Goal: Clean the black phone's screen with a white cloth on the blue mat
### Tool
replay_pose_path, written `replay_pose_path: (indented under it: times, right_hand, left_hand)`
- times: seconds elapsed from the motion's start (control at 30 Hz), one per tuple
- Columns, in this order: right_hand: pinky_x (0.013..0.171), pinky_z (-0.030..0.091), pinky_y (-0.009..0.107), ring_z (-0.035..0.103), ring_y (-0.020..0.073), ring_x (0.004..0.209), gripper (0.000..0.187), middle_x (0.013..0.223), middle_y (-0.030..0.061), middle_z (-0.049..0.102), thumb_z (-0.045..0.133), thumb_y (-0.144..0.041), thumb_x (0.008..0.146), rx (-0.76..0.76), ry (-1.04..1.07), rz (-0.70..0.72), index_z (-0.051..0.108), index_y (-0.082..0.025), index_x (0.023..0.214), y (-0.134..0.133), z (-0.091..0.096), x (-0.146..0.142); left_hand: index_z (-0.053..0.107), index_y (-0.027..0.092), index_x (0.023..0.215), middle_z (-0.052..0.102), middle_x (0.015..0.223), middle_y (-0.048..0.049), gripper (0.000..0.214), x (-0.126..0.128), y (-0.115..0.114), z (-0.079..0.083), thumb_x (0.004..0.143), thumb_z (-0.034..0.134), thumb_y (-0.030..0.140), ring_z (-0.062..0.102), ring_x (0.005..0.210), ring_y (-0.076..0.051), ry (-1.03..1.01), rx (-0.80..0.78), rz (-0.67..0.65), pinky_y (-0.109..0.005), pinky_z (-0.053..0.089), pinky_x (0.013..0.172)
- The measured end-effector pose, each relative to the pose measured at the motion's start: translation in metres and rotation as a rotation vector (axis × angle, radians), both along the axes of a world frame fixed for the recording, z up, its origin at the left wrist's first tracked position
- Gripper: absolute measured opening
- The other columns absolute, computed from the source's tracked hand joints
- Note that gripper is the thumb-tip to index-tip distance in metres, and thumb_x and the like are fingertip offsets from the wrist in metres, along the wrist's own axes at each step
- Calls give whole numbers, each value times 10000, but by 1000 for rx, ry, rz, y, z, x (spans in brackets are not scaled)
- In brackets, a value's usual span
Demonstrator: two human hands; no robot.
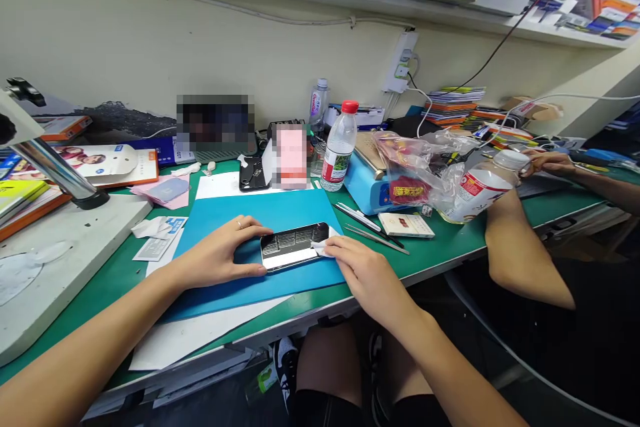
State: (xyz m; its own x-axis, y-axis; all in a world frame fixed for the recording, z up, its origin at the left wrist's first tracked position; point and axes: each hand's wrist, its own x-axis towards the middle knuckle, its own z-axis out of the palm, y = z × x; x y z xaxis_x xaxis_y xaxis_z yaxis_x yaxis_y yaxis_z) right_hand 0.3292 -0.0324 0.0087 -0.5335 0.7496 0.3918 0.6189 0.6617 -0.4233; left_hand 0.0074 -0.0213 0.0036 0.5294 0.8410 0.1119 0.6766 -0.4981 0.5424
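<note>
Phone (287,247) is on blue mat (300,287), long axis approx. L–R, R end angled slightly away. L hand (220,250) grips its L end, thumb & fingers on opp. long edges; R hand (367,273), at R end, pinches white wipe (319,249).

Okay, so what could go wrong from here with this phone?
The white wipe pinched in your right hand might drag any stray grit across the glossy smartphone. Your left hand steadies only one end, so pressing hard could slide it over the blue mat. The metal tweezers beside the mat might scratch it on contact.
</note>
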Motion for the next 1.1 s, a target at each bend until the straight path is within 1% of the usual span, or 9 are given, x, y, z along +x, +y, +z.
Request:
replay_pose_path:
  times: [0.17, 0.37, 0.5, 0.67, 0.73, 0.87, 1.03, 1.1]
  right_hand:
    - [984, 611, 414, 742, 237, 1081, 346, 1146, 81, 775, 449, -111, 985, 11, 30, 2, 776, -216, 1028, 12, -3, 5]
    - [881, 637, 391, 756, 226, 950, 315, 1021, 68, 770, 470, -98, 963, 29, 51, -25, 757, -228, 954, 7, -5, 10]
    - [890, 634, 405, 756, 233, 958, 320, 1037, 80, 768, 461, -104, 965, 33, 51, -34, 758, -225, 970, 6, -5, 12]
    - [864, 640, 363, 769, 216, 920, 310, 1004, 55, 789, 498, -113, 952, 11, 16, -23, 781, -234, 917, 15, 4, 17]
    - [863, 639, 378, 768, 226, 909, 305, 996, 60, 789, 503, -124, 951, 14, 19, -47, 787, -229, 910, 19, 7, 18]
    - [911, 621, 437, 752, 258, 972, 294, 1065, 92, 775, 491, -160, 979, 35, 55, -107, 779, -216, 976, 22, 7, 15]
    - [866, 626, 369, 750, 222, 930, 272, 995, 62, 771, 513, -121, 963, 23, 36, -35, 764, -223, 936, 18, 2, 11]
    - [865, 625, 362, 748, 218, 932, 278, 980, 62, 769, 510, -104, 958, 23, 29, -13, 760, -219, 924, 16, 1, 12]
  left_hand:
    - [583, 252, 1396, 603, 1298, -104, 616, 1, 0, 2, 907, 682, 613, 588, 1191, -303, -13, -4, -13, -446, 511, 1042]
    - [582, 261, 1404, 615, 1275, -106, 624, -1, 1, 2, 904, 681, 621, 600, 1152, -298, -20, 4, -17, -441, 517, 1013]
    - [585, 260, 1400, 608, 1287, -109, 614, -1, 1, 2, 907, 684, 612, 596, 1157, -297, -14, 16, -19, -437, 515, 1004]
    - [595, 267, 1391, 616, 1272, -100, 610, -1, 1, 2, 899, 692, 615, 602, 1163, -296, -31, 7, -11, -428, 515, 1014]
    - [596, 268, 1391, 616, 1275, -100, 617, -1, 1, 2, 893, 699, 617, 601, 1170, -299, -34, 5, -8, -430, 513, 1018]
    - [596, 264, 1392, 616, 1279, -106, 634, -1, 0, 3, 886, 700, 630, 596, 1168, -304, -40, 7, -10, -445, 506, 1018]
    - [583, 256, 1396, 608, 1283, -107, 626, -1, 1, 4, 901, 687, 625, 593, 1174, -303, -29, -10, -16, -438, 502, 1019]
    - [578, 254, 1401, 603, 1290, -108, 624, -1, 1, 3, 907, 683, 621, 587, 1181, -303, -27, -9, -21, -440, 495, 1026]
